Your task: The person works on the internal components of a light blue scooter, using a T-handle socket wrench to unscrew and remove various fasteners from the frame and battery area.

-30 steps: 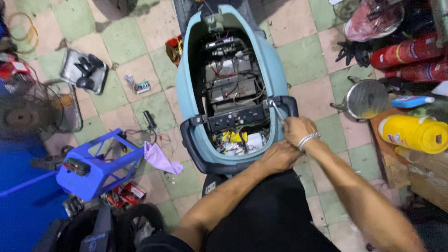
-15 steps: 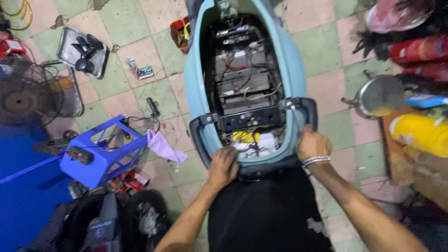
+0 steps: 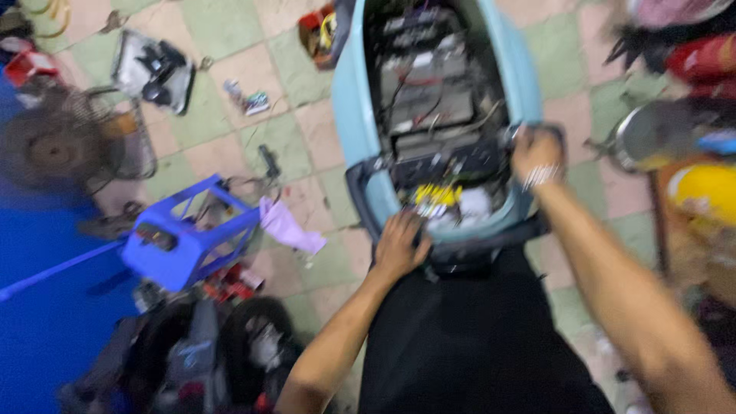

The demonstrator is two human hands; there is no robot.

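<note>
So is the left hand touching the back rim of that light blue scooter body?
Touching. In the head view the left hand lies flat on the scooter body's dark rear rim, with no gap visible, though the frame is blurred.

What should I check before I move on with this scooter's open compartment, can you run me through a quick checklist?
1. Left hand on the rear edge of the light blue scooter body: ok.
2. Right hand at the black frame: ok; grip cannot tell, blurred.
3. Yellow wires free of both hands: ok.
4. Batteries visible in the compartment: ok; connections cannot tell.
5. Floor by the blue stool free of clutter: not ok.
</note>
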